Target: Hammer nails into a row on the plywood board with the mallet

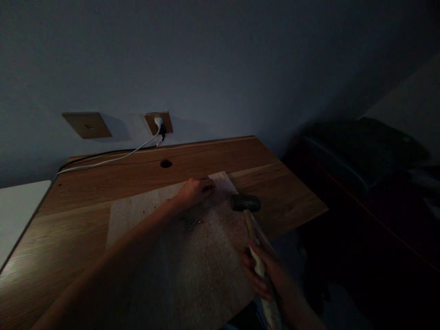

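My right hand [263, 270] is closed round the wooden handle of a hammer [245, 203] whose dark head hangs just above a pale board [192, 261] lying on the wooden desk [85, 229]. My left hand [194, 191] rests near the board's far edge with its fingers pinched together; whatever they hold is too small and too dark to name. A small heap of nails [191, 222] lies on the board just behind my left wrist.
A round cable hole [166, 163] is in the desk near the wall. A white cable [113, 158] runs from a wall socket [158, 123] across the desk's back edge. A dark chair or bag [357, 151] stands to the right. A white surface [17, 206] adjoins the left.
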A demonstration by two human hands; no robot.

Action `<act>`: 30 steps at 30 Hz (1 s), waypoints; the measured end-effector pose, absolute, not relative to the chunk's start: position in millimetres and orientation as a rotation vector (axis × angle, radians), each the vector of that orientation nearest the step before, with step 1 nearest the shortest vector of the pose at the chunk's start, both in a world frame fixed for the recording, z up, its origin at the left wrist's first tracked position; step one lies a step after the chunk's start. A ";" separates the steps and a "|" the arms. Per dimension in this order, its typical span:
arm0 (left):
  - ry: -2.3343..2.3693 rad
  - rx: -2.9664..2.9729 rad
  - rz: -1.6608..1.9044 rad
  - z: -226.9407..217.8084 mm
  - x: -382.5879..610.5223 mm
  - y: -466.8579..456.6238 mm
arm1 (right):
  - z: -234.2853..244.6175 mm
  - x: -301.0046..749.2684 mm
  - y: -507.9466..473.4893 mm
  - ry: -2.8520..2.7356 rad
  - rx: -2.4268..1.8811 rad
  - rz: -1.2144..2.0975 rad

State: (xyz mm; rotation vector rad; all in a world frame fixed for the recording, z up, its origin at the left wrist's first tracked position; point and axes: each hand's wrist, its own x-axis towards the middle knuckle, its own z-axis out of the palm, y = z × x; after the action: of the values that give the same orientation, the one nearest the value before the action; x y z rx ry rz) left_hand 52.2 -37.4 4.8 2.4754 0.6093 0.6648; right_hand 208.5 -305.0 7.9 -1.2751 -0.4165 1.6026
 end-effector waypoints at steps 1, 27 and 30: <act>0.601 2.472 0.671 3.4 53.2 -37.1 | 8.5 208.6 -305.7 -0.408 -1.275 1.617; 0.724 2.310 0.635 1.9 62.6 -36.1 | 39.8 207.9 -265.7 -0.883 -1.746 1.062; 0.715 2.263 0.624 0.6 62.7 -35.8 | 41.6 204.5 -262.2 -0.902 -1.760 0.998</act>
State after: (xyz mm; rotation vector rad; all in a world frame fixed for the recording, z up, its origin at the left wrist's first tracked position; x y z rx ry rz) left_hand 62.7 -35.8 0.6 2.2632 0.7147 0.6236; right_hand 204.5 -262.2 41.6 -1.7602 -0.9018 0.9981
